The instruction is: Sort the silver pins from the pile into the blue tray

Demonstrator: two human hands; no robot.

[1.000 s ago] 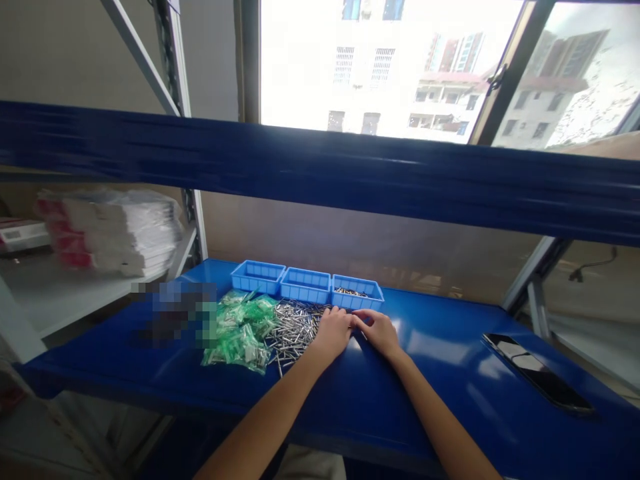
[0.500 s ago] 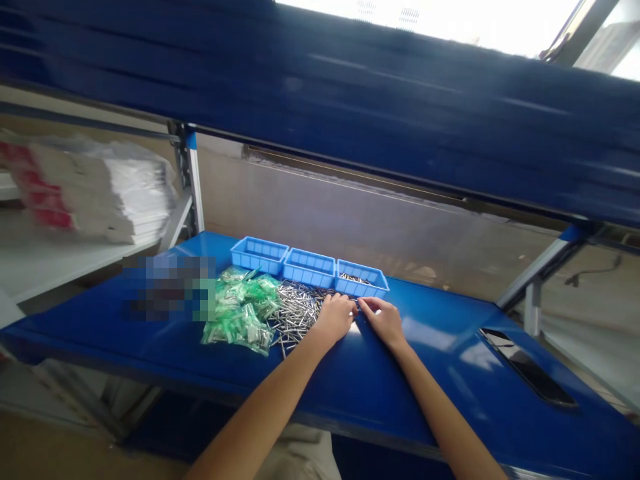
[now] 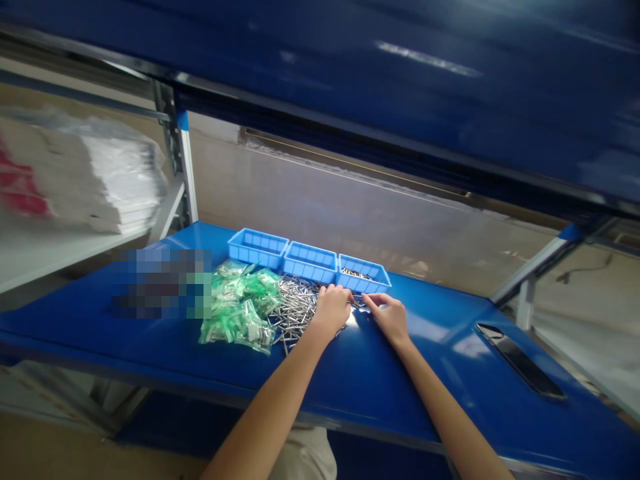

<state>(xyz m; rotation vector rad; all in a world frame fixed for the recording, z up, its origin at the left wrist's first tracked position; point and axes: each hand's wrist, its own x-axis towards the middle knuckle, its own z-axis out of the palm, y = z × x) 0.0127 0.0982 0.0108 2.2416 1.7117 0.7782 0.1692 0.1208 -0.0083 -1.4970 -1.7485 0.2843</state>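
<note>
A loose pile of thin metal pins [image 3: 295, 307] lies on the blue table [image 3: 365, 387]. Over the pile's right part rests my left hand [image 3: 333, 307], fingers curled down; what is under its fingertips is hidden. Just right of it, my right hand [image 3: 390, 317] has thumb and forefinger brought together by a few pins at the pile's edge; anything between them is too small to make out. Behind my hands the right blue bin [image 3: 364, 283] holds some pins. The middle bin [image 3: 310, 272] and left bin [image 3: 257, 257] stand beside it in a row.
Green-marked plastic bags [image 3: 243, 307] lie left of the pins. A black phone [image 3: 520, 360] lies at the right. A blue shelf [image 3: 320, 87] hangs overhead between metal posts. Wrapped stacks [image 3: 85, 173] sit on the left rack. A patch at the left is blurred.
The camera view has shifted slightly. My hands are a little farther apart, and a few pins now show between them.
</note>
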